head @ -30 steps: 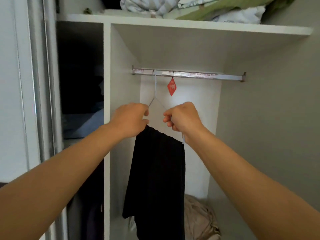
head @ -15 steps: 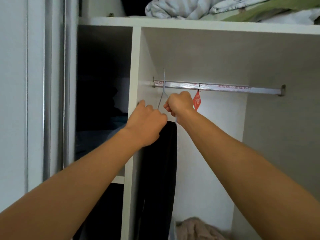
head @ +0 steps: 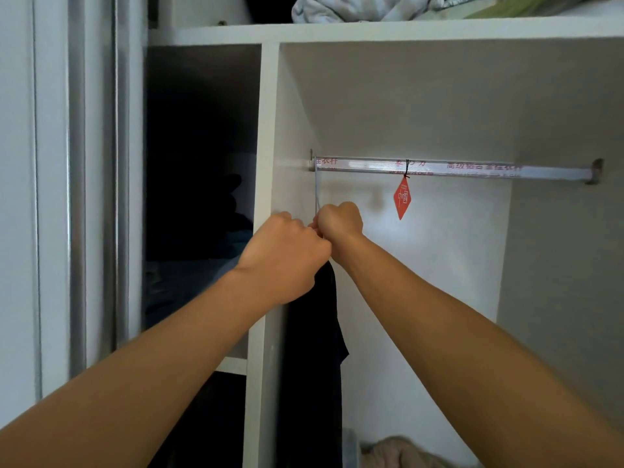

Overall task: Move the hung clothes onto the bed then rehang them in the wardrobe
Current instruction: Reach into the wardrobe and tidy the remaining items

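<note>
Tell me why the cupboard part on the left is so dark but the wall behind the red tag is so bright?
In the head view, light falls into the open hanging section, so the back wall glows near the red tag; the left compartment lies deep in shadow, its contents too dark to make out; the black garment shows no detail; the rail carries mild glare.

White shelved cupboard interior (head: pixel 268 136), dim left compartment (head: pixel 199 157), bedding (head: pixel 354 8) on top.
</note>
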### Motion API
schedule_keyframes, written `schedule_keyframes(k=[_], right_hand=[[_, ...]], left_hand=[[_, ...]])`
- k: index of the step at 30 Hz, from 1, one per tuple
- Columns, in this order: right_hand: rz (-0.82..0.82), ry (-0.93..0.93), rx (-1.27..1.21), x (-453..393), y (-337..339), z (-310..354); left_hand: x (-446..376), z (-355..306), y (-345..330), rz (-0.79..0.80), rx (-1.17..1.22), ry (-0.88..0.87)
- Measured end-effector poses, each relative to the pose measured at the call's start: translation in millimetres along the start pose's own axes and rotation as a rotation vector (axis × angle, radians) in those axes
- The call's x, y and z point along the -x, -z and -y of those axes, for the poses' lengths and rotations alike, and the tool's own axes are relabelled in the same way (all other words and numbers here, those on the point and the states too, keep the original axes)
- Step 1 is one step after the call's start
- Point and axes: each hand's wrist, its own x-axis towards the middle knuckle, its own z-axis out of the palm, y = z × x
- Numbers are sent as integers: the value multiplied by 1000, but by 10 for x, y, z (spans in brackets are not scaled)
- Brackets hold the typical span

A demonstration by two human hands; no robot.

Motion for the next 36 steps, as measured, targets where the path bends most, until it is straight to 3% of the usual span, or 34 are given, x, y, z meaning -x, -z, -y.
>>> schedule_keyframes(k=[6, 12, 19, 24, 30, 36], right_hand=[[-10, -16, -48, 37, 13, -102], [75, 35, 92, 50, 130, -149], [210, 47, 384, 337, 759, -362], [354, 64, 607, 697, 1230, -635], [412, 119, 767, 1183, 1932, -966], [361, -17, 1001, 1826, 2458, -1244]], left_hand=[[17, -23, -4, -56, -18, 34], [54, -18, 80, 1, -30, 40], [90, -71, 230, -14, 362, 224], [236, -345, 211, 101, 517, 283], [489, -931, 299, 229, 687, 152], [606, -1486, 343, 425, 986, 37]])
